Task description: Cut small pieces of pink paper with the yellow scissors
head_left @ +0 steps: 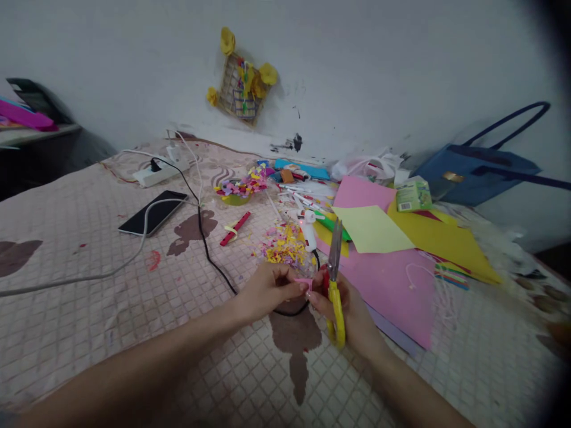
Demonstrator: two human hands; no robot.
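Head view: left hand [263, 292] and right hand [352, 309] pinch pink strip [303, 280]; right also holds yellow scissors [336, 309], blades up. Cut bits [285, 252] piled at 11 o'clock; pink sheet [397, 291] at 3 looks largely uncut. Greenish dish [235, 200], farther at 11: heaped with coloured pieces. Blue bag [468, 185] at 2: contents hidden.

A bed-like surface [80, 244] carries a pale cloth [134, 315] with a grid pattern and brown motifs. A white power strip [156, 173] lies near the far edge, left of centre. A dark-screened phone [153, 213] lies on the left half, nearer the near edge than the strip. A black cable [206, 246] runs from the strip toward the middle. Paper scraps [279, 246] are scattered near the centre. A large pink sheet [401, 297] lies flat on the right half.
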